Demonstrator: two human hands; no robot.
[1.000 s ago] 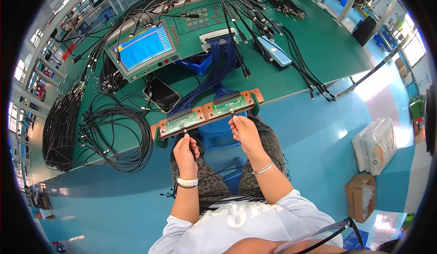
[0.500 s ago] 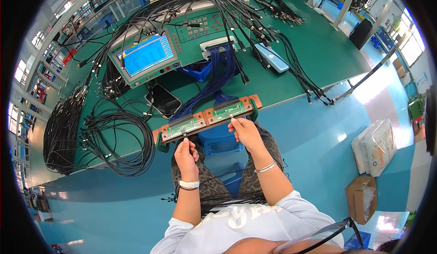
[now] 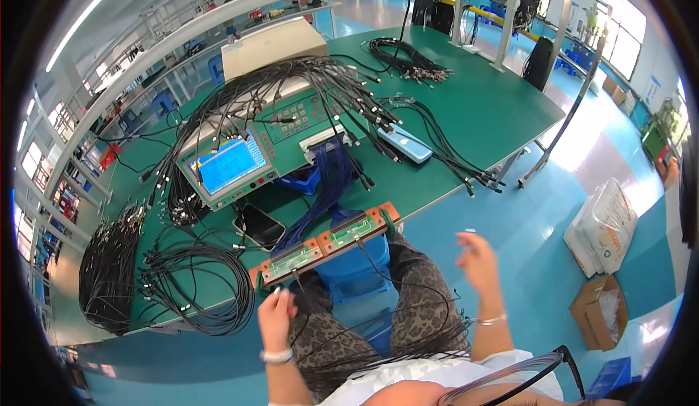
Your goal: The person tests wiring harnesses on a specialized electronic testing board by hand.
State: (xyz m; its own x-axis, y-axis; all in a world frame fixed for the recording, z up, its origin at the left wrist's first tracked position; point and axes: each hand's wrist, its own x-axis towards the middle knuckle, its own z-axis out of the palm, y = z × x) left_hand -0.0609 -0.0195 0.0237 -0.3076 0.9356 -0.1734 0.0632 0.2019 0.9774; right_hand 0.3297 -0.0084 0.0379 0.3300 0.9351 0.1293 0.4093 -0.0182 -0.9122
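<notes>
Connection check seemingly in hand: black cable [image 3: 360, 243] plugged into right green circuit board [image 3: 348, 233], left hand [image 3: 277, 317] and right hand [image 3: 479, 264] fingers bunched narrow, contents can't tell; unplugging would call for a fingertip pinch.

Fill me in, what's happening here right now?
One person is working bare-handed at a green table. The left hand is just short of the board fixture at the table's near edge; the right hand is well off to its right. What each pinches is too small to tell. A black cable runs from the fixture toward the lap, and blue wires link it to a lit-screened tester.
</notes>
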